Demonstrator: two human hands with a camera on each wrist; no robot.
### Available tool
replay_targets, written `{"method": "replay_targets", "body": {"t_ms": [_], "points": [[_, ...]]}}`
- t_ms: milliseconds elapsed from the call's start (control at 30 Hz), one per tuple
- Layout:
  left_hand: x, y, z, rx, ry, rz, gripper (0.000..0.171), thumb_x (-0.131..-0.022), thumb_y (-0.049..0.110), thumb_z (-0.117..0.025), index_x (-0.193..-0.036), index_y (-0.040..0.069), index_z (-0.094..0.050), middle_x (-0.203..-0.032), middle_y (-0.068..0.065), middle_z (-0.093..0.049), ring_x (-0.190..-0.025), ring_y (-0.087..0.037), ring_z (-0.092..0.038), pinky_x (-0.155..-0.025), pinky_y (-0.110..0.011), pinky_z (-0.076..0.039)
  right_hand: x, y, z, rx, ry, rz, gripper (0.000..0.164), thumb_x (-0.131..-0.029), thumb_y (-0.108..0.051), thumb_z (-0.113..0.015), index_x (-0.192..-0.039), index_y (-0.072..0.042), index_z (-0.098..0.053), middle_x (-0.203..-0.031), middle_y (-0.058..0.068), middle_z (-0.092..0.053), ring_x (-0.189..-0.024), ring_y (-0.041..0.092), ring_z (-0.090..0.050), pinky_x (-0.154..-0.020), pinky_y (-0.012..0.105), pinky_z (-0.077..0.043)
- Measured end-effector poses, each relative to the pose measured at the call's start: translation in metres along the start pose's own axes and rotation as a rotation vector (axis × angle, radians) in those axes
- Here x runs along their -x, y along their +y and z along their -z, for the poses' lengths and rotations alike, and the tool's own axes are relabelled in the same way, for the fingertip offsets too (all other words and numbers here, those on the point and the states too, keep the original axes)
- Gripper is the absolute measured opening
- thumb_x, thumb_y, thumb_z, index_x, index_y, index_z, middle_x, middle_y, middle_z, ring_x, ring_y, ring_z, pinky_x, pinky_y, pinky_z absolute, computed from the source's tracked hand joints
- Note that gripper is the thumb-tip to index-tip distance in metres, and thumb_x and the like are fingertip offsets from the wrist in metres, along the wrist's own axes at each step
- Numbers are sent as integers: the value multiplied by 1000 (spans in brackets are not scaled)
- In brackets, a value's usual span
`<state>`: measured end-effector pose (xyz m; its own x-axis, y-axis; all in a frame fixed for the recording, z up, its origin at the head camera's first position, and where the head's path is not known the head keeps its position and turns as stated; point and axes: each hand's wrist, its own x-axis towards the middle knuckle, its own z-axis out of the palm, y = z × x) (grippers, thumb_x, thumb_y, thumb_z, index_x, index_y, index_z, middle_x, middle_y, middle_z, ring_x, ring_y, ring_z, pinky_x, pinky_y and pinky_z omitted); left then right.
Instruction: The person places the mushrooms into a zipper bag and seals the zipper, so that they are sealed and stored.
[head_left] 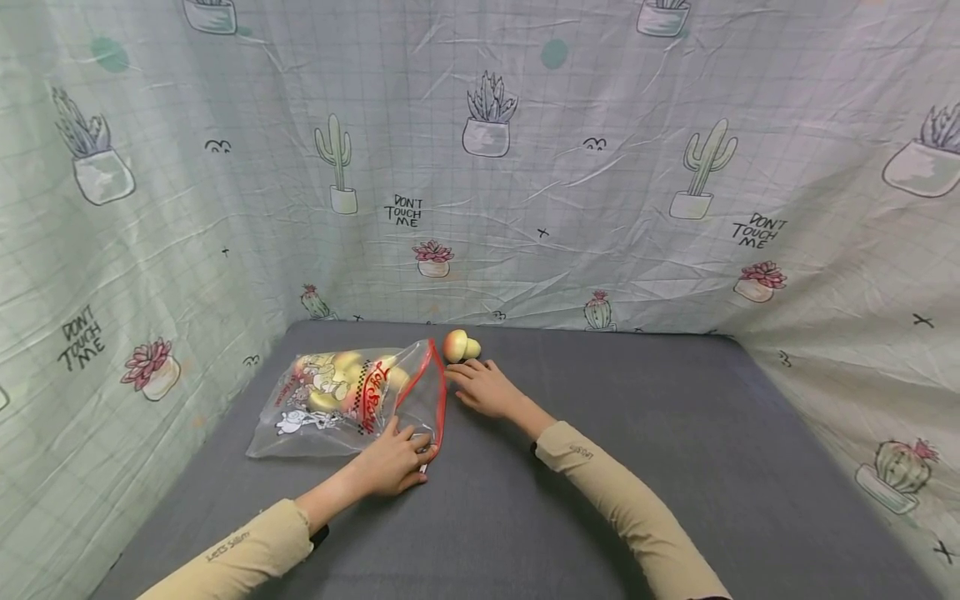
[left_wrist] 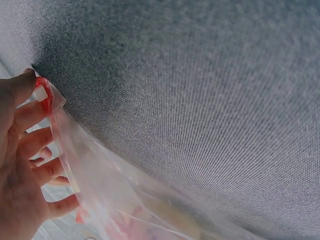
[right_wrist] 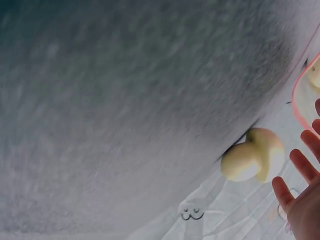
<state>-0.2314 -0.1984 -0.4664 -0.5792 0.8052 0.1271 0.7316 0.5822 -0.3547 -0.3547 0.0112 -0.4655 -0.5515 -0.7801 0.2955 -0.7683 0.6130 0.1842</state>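
A clear plastic zip bag (head_left: pixel 258 437) with red print lies on the left part of the table, its red-edged mouth facing right. Inside it are several yellow and reddish rounded pieces (head_left: pixel 348 364). At the near corner of the mouth, my left hand (head_left: pixel 393 462) pinches the edge beside the white zip slider (left_wrist: pixel 41 93). A yellow mushroom (head_left: pixel 455 345) with a reddish cap lies just beyond the mouth, also visible in the right wrist view. My right hand (head_left: pixel 489 390) is just short of it, fingers extended toward the bag's mouth and holding nothing.
The dark grey table (head_left: pixel 637 400) extends to the right and toward me. A hanging cloth (head_left: pixel 570 183) printed with cacti and potted plants rises behind the table and along both sides.
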Motion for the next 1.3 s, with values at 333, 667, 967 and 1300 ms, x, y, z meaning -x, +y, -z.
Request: {"method": "replay_targets", "body": {"t_ms": [333, 667, 967, 1300], "points": [[1, -3, -2, -23, 44, -10, 40, -81, 43, -57, -112, 17, -63, -107, -2, -60, -86, -21, -52, -73, -45, -36, -3, 15, -3, -13, 66, -96, 42, -86, -26, -56, -126, -15, -50, -124, 2, -52, -108, 21, -48, -78, 40, -42], [4, -1, -4, -22, 62, -27, 41, -80, 44, -57, -111, 17, -63, -106, -1, -60, -82, -20, -51, -70, -44, -35, -2, 21, -7, -57, 38, -229, 42, -87, -23, -55, -125, -9, -46, -124, 8, -48, -108, 23, -47, -78, 41, -43], [3, 1, -2, -14, 30, -18, 41, -81, 43, -56, -113, 18, -62, -107, -1, -59, -85, -21, -52, -73, -45, -37, -10, 26, -11, -64, 17, -328, 56, -87, -25, -54, -137, -14, -31, -131, 11, -40, -113, 26, -44, -78, 41, -42], [0, 1, -2, -19, 35, -12, 40, -81, 43, -56, -113, 18, -62, -108, -1, -60, -85, -21, -52, -71, -43, -36, -20, 29, -13, -63, -5, -378, 66, -87, -24, -54, -142, -9, -20, -145, 13, -25, -123, 30, -39, -84, 43, -42]]}}
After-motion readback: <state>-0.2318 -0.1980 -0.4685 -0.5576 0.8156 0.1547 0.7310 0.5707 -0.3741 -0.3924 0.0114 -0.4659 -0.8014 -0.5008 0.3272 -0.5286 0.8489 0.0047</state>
